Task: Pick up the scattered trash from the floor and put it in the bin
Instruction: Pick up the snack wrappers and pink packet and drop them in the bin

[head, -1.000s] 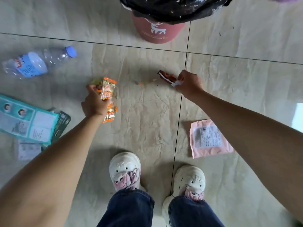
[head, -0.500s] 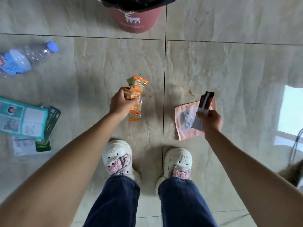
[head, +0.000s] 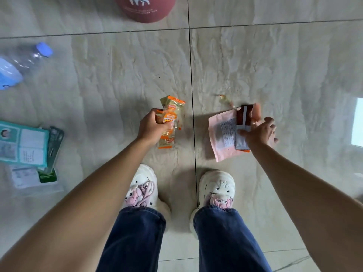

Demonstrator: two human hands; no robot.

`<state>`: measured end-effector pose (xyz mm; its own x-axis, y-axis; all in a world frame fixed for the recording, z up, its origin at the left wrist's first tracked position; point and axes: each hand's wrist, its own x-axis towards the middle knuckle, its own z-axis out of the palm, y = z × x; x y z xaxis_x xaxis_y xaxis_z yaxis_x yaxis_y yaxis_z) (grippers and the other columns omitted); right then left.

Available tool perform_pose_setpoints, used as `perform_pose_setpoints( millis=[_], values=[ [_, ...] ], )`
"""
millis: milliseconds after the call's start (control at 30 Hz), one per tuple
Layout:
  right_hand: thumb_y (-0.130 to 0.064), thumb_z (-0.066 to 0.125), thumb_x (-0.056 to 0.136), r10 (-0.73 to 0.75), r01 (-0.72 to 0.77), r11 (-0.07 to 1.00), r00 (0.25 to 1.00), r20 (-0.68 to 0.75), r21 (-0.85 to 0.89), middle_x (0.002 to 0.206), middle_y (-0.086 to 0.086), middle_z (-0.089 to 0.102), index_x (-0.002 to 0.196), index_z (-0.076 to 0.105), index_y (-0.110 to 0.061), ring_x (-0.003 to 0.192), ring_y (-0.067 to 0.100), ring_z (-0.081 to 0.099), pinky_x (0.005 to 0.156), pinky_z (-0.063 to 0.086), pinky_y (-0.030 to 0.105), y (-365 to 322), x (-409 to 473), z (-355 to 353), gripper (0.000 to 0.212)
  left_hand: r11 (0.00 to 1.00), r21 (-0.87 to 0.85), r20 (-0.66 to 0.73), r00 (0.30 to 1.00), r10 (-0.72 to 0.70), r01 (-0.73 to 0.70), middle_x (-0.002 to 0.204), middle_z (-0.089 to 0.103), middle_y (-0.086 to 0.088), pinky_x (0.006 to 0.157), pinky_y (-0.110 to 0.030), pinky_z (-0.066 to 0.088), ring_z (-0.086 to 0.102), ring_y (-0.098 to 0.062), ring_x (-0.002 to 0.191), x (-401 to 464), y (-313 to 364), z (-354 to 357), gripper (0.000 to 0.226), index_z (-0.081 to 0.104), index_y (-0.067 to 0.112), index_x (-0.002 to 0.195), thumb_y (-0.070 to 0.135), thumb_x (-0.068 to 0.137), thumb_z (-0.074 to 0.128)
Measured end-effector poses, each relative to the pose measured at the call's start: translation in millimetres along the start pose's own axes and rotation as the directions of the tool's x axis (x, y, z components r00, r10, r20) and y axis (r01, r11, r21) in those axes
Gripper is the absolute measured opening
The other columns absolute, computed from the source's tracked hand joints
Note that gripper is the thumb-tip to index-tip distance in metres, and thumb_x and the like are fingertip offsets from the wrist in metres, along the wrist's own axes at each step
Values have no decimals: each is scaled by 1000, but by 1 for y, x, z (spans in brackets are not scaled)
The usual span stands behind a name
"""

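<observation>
The right hand [head: 260,132] pinches a brown-and-silver foil wrapper [head: 242,128] under the thumb, its other fingers spread over the flat pink paper pouch [head: 222,134] lying directly beneath and to its left on the glossy beige tiled floor [head: 127,71]. The pouch's long axis runs away from the feet, so this hand is clearly nearer. The left hand [head: 155,126] is closed around crinkled orange-and-clear snack packets [head: 170,120]. The dark red round bin [head: 145,8] stands well ahead of both hands.
</observation>
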<state>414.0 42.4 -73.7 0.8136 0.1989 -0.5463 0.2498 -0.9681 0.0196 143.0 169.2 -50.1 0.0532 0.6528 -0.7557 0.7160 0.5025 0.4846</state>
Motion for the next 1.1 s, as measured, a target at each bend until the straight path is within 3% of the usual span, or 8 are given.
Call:
perform_pose_setpoints(
  millis=[267,367,467,567,633,767,867,1100],
  values=[
    [-51,78,60,8,29,981,982,188,-191,129,17,46,123,54,-11,125,33,40,104,33,44,-10,-9,-3,79,998,64,-8,1000,19,-18,107,72,-7,89,-40,53,66,-26,100,-23,33,3,44,62,16,111,26,71,78],
    [-42,73,59,-1,14,998,980,200,-66,123,21,54,119,52,-4,118,35,50,103,38,43,-18,-14,0,74,995,80,-1,998,57,-56,107,72,-7,89,-39,53,66,-26,100,-21,48,-2,42,61,15,111,25,73,77],
    [-28,73,67,-24,26,1000,988,151,-7,109,20,67,109,49,-7,105,35,62,92,39,41,-25,-24,-2,53,993,95,-15,997,78,-76,108,71,-6,89,-40,53,66,-26,100,-24,68,-11,41,61,14,110,26,74,76],
    [-20,70,73,-41,30,998,980,193,57,104,22,69,103,60,-7,98,37,64,77,43,35,-32,-36,-12,34,990,93,-15,994,105,-103,109,71,-6,90,-41,54,66,-25,99,-30,95,-21,41,60,14,110,27,74,76],
    [-18,72,73,-58,24,990,967,247,137,100,24,70,99,67,-3,93,37,66,65,40,30,-41,-46,-31,31,990,70,-19,992,121,-120,110,71,-6,90,-41,54,67,-25,100,-38,120,-32,43,59,13,112,27,75,76],
    [-14,73,72,-67,-28,949,956,287,315,83,23,66,97,68,2,84,38,67,64,47,36,-58,-67,-89,30,990,34,-28,990,136,-136,108,71,-4,88,-40,56,68,-23,97,-64,169,-63,41,60,14,111,27,75,76],
    [-13,72,74,-136,21,922,953,271,387,86,24,68,100,68,0,73,29,61,55,40,29,-76,-81,-146,29,990,6,-63,988,140,-140,104,72,-3,86,-39,56,68,-23,96,-84,207,-89,38,62,17,107,27,73,76],
    [-18,70,79,-373,243,843,907,194,480,104,20,68,109,61,-12,92,36,65,75,50,41,-139,-122,-268,32,988,-57,-108,984,140,-146,96,66,3,81,-33,55,67,-21,94,-114,283,-163,38,61,17,106,29,74,77]
  ],
)
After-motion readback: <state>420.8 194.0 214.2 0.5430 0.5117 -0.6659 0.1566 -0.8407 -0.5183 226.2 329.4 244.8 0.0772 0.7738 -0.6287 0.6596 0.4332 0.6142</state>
